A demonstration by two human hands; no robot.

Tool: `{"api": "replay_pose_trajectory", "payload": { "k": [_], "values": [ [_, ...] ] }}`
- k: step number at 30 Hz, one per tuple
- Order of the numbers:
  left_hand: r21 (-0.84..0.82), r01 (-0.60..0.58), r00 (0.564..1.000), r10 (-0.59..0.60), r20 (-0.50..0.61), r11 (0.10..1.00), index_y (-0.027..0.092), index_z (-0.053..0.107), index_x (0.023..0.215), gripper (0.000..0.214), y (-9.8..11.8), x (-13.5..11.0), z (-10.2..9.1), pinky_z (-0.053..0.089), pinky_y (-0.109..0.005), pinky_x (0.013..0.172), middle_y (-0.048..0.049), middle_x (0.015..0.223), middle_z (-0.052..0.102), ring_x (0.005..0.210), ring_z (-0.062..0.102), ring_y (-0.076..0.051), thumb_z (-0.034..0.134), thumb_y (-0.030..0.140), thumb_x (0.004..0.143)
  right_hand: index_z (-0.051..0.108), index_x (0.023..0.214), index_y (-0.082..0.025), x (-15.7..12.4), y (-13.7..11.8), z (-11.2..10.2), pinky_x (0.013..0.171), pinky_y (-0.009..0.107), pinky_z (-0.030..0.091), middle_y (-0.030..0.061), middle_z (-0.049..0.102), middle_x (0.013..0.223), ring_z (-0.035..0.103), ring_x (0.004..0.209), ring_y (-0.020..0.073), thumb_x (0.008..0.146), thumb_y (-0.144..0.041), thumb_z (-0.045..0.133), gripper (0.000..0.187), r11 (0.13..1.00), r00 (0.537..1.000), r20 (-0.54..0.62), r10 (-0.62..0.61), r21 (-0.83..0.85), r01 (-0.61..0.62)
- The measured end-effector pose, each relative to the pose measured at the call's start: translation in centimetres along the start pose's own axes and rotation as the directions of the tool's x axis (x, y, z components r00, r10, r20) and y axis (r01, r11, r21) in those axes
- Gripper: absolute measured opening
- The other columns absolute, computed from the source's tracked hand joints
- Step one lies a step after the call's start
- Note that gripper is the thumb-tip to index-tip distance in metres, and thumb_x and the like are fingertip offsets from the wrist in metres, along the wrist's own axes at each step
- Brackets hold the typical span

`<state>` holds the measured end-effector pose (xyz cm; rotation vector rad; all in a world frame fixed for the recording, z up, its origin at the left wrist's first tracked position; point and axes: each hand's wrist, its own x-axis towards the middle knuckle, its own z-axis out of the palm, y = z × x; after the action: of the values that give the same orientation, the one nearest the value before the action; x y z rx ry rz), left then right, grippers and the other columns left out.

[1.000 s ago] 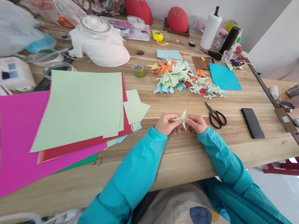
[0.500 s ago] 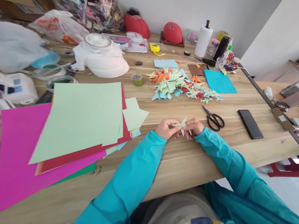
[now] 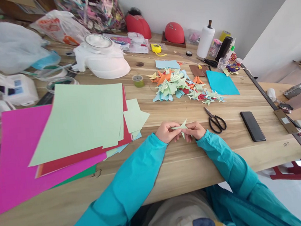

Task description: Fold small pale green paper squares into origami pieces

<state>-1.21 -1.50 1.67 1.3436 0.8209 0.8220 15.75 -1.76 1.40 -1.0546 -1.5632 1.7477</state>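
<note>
My left hand [image 3: 167,132] and my right hand [image 3: 196,130] meet just above the wooden table [image 3: 186,162], both pinching one small pale green folded paper figure [image 3: 181,127] with pointed tips. Each hand's fingers are closed on an end of it. Both arms wear teal sleeves. Beyond the hands lies a heap of folded paper figures [image 3: 178,84] in green, orange, blue and red.
Black scissors [image 3: 215,120] and a dark phone [image 3: 252,125] lie right of my hands. A stack of large coloured paper sheets [image 3: 70,130] covers the left. A blue sheet [image 3: 222,82], a green thread spool [image 3: 137,80], a white moulded object [image 3: 103,60] and a paper towel roll [image 3: 205,41] stand farther back.
The view tilted up after the first frame. My hands stay together on the paper figure, which has turned a little between the fingers.
</note>
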Motion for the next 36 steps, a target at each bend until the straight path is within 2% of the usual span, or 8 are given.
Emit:
{"api": "replay_pose_trajectory", "payload": {
  "k": [4,8,10,16,22,25,30,36],
  "values": [
    [-0.016,0.011,1.0,-0.011,0.026,1.0,0.011,0.058,0.059,0.026,0.1,0.0,0.0,0.043,-0.021,0.035,-0.0008,0.05,0.054,0.04,0.051,-0.01,0.064,0.036,0.065,0.058,0.052,-0.011,-0.2,-0.6,0.2,0.029,0.017,0.032,-0.0008,0.054,0.036,0.042,0.026,0.0066,0.068,-0.04,0.061,0.034,0.997,0.997,-0.033,0.071,0.027,-0.07],
    [-0.106,0.047,0.992,-0.034,0.121,0.993,0.011,0.057,0.057,0.031,0.3,0.0,-0.2,0.044,-0.022,0.036,-0.0018,0.05,0.055,0.041,0.053,-0.011,0.065,0.039,0.064,0.057,0.049,-0.011,-0.3,-0.9,0.4,0.026,0.018,0.027,-0.002,0.049,0.031,0.036,0.023,0.0058,0.068,-0.04,0.06,0.035,0.996,0.996,-0.041,0.079,0.046,-0.077],
    [-0.135,0.059,0.991,-0.042,0.127,0.989,0.01,0.057,0.057,0.031,0.3,0.0,-0.1,0.043,-0.022,0.035,-0.0021,0.051,0.056,0.04,0.054,-0.012,0.066,0.04,0.063,0.056,0.048,-0.011,-0.3,-0.6,0.4,0.026,0.018,0.025,-0.0023,0.048,0.03,0.035,0.022,0.0055,0.069,-0.04,0.059,0.036,0.997,0.996,-0.055,0.069,0.04,-0.067],
    [-0.1,0.048,0.998,-0.044,0.046,0.994,0.011,0.056,0.057,0.03,0.2,0.0,0.0,0.041,-0.02,0.033,-0.0011,0.047,0.055,0.037,0.052,-0.01,0.066,0.039,0.063,0.055,0.051,-0.013,-0.1,0.2,0.5,0.028,0.017,0.03,-0.0036,0.05,0.034,0.04,0.026,0.0054,0.067,-0.043,0.062,0.035,1.0,0.998,-0.065,-0.019,-0.022,0.018],
    [-0.052,0.084,0.996,-0.084,0.009,0.995,0.011,0.055,0.054,0.03,0.3,0.0,0.2,0.04,-0.019,0.033,-0.0008,0.044,0.055,0.035,0.05,-0.009,0.069,0.037,0.059,0.056,0.05,-0.012,-0.1,-0.2,0.5,0.028,0.018,0.027,-0.0032,0.049,0.031,0.036,0.024,0.0049,0.067,-0.048,0.061,0.04,0.997,0.996,-0.072,0.06,-0.034,-0.062],
    [-0.055,0.088,0.995,-0.091,-0.048,0.995,0.011,0.056,0.052,0.03,0.2,0.1,0.3,0.04,-0.019,0.032,-0.001,0.042,0.055,0.034,0.05,-0.01,0.07,0.037,0.058,0.055,0.047,-0.013,-0.1,-0.5,0.5,0.028,0.018,0.024,-0.0044,0.044,0.028,0.033,0.024,0.0044,0.065,-0.049,0.061,0.042,0.997,0.993,-0.115,0.037,-0.065,-0.044],
    [-0.125,0.083,0.984,-0.102,-0.149,0.989,0.012,0.053,0.047,0.032,0.3,0.3,0.3,0.039,-0.019,0.03,0.0002,0.039,0.053,0.032,0.048,-0.009,0.073,0.036,0.052,0.054,0.047,-0.013,0.0,-0.5,0.8,0.028,0.018,0.025,-0.0046,0.044,0.029,0.033,0.024,0.004,0.066,-0.051,0.06,0.043,0.998,0.987,-0.159,0.038,-0.046,-0.046],
    [-0.261,0.134,0.977,-0.172,-0.128,0.956,0.011,0.056,0.052,0.03,0.1,0.4,0.2,0.04,-0.02,0.031,-0.0006,0.045,0.058,0.034,0.051,-0.01,0.074,0.035,0.05,0.056,0.05,-0.013,0.0,0.0,0.4,0.027,0.017,0.026,-0.0034,0.048,0.031,0.034,0.024,0.0042,0.067,-0.049,0.06,0.04,0.999,0.989,-0.139,0.051,0.001,-0.051]
  ]
}}
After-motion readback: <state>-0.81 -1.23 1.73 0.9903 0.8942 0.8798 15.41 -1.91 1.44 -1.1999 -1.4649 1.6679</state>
